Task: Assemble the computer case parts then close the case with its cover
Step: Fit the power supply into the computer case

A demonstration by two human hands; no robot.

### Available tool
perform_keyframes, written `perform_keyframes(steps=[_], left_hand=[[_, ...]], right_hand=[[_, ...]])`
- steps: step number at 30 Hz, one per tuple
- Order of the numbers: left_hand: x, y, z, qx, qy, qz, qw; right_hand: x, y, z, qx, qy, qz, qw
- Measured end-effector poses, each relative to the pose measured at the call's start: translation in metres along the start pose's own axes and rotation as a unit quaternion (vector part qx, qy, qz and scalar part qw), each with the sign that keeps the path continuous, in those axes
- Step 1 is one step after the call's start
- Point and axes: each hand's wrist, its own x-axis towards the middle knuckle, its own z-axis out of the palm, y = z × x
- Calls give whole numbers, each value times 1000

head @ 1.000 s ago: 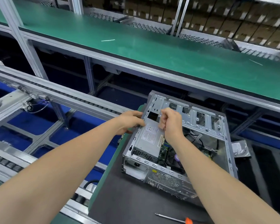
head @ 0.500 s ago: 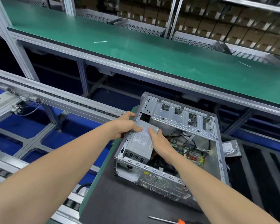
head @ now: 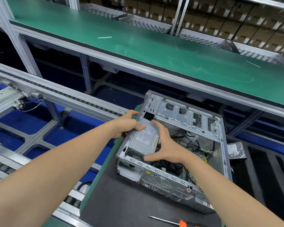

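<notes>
we take the computer case (head: 169, 182) as our mark; it sits on a mat (head: 121, 202). inside it, the power supply (head: 143, 143) fills the near left corner and a drive bracket (head: 185, 117) spans the far side. a hard drive (head: 236, 149) lies just right of the case, a screwdriver (head: 167, 221) in front. a roller conveyor (head: 72, 97) runs to its left, a shelf (head: 154, 51) behind. our left hand (head: 127, 125) is at its left wall, our right hand (head: 168, 149) on the power supply.

Electronics assembly factory, production-line station. Long green belt conveyor (head: 154, 51) on aluminium-profile frame (head: 15, 35); roller track (head: 72, 97) alongside, lower level. Stacked cardboard boxes (head: 236, 22) on racks behind. Black work mat (head: 121, 202) carries open computer case (head: 179, 115), board and cables exposed; orange-handled screwdriver (head: 164, 220) lying near.
</notes>
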Motion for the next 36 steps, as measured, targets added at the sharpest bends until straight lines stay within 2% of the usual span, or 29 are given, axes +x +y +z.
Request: perform_keyframes(steps=[2,7,17,29,36], left_hand=[[-1,1,1,2,1,-2,1000],[-4,5,4,8,11,-1,1000],[-6,7,1,21,-27,-22,999],[3,2,3,9,-9,-18,1000],[3,1,5,18,-1,-7,1000]], right_hand=[[1,-3,3,-28,-8,5,1000],[1,-5,8,-72,64,-8,995],[-3,-9,5,-121,26,-1,992],[2,-5,3,-100,65,-11,993],[4,-2,5,-98,61,-5,993]])
